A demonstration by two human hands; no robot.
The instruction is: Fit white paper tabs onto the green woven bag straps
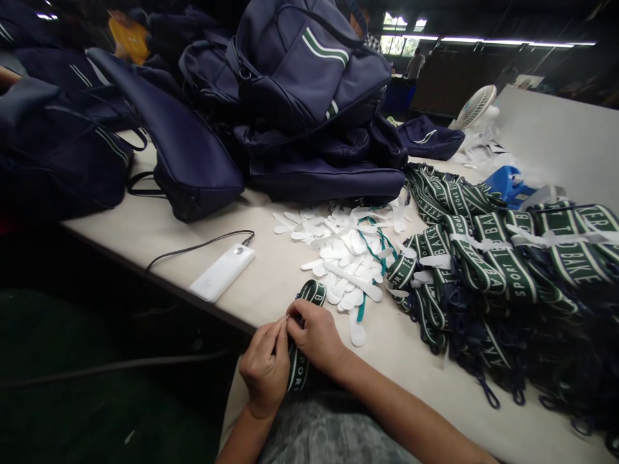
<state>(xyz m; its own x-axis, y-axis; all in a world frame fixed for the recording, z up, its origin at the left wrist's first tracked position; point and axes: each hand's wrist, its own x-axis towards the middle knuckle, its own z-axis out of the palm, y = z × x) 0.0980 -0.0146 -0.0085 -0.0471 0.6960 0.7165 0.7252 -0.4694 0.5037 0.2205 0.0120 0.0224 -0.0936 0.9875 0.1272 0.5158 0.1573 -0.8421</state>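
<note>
My left hand (pixel 265 366) and my right hand (pixel 315 332) meet at the table's front edge, both closed around a folded dark green webbing strap (pixel 298 372) with white edges and lettering. The strap's looped end stands up beyond my fingers, and its lower part hangs toward my lap. Thumbs and fingertips pinch together at one spot, where a tiny whitish bit shows; what it is, I cannot make out. Just past my right hand lies a loose heap of white plastic strips (pixel 355 277), with thin green ribbons (pixel 382 241) among them.
Bundled green straps (pixel 512 258) with dark clips fill the right side. Navy bags (pixel 309 84) are piled at the back and left. A white power bank (pixel 222 272) with a black cable lies left. Behind the straps are a blue tape dispenser (pixel 507 183) and a fan (pixel 476 106).
</note>
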